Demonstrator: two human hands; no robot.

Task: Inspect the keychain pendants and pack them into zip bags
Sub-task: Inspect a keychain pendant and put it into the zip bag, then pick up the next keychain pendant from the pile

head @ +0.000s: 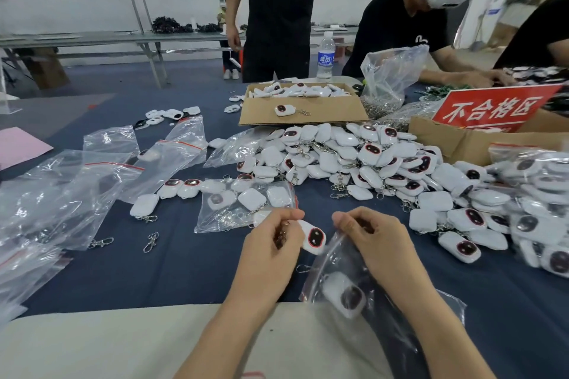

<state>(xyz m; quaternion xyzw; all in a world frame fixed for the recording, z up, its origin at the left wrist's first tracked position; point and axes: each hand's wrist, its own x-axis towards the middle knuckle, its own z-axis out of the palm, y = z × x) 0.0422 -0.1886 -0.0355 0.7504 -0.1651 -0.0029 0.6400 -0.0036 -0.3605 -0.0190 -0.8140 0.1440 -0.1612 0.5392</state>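
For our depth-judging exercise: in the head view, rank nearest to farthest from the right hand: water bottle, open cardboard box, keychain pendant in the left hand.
1. keychain pendant, just left, gripped by the left hand.
2. cardboard box, mid-table, ahead.
3. water bottle, behind the box.

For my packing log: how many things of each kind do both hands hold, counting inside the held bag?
Pendants: 2, one in the left hand, one inside the zip bag
Zip bags: 1, in the right hand
Total: 3

On desk [191, 255] to your right, pendant heap [354, 157]; to your left, zip bags [61, 194]; carton [335, 111] behind heap, bottle [325, 55] behind carton, sign [492, 108] right of carton.
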